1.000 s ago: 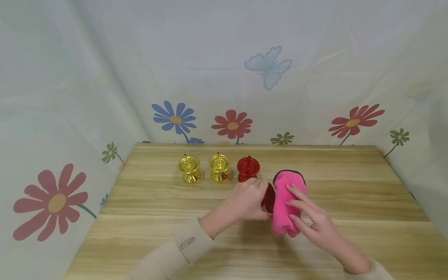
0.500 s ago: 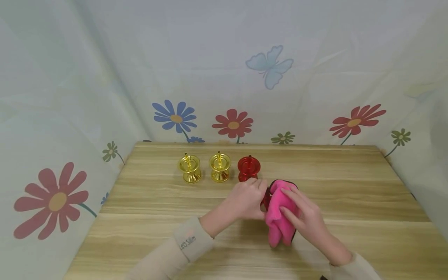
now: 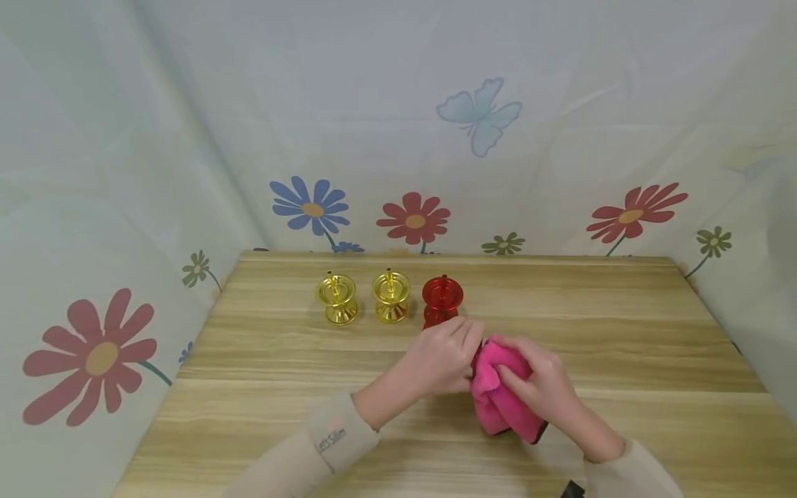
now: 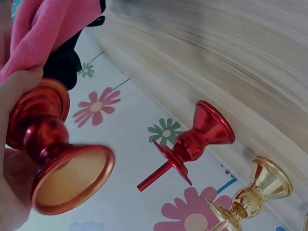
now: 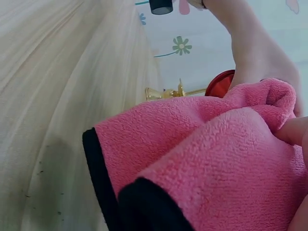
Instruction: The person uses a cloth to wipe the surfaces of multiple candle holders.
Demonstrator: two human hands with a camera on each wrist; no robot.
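My left hand point(image 3: 443, 358) grips a shiny red candle holder point(image 4: 48, 137) by its dish end, off the table and tipped over. In the left wrist view its flared base shows a pale underside. My right hand point(image 3: 543, 384) pinches a fluffy pink cloth point(image 3: 501, 404) with dark edging, bunched against the top of that holder. The holder's dish and spike are mostly hidden by the cloth and fingers. Just beyond my left hand stands a second red candle holder point(image 3: 443, 296), upright, its foot partly covered by my knuckles.
Two gold candle holders, the left one point(image 3: 337, 297) and the middle one point(image 3: 391, 296), stand upright in a row with the standing red one near the back of the wooden table point(image 3: 623, 332). Behind hangs a pale curtain point(image 3: 349, 104) with printed flowers. A dark object point(image 3: 573, 490) shows beside my right sleeve.
My right hand has moved left and in toward the held candle holder, folding the cloth closer around its top; the cloth's lower end has swung right. My left hand stays nearly in place.
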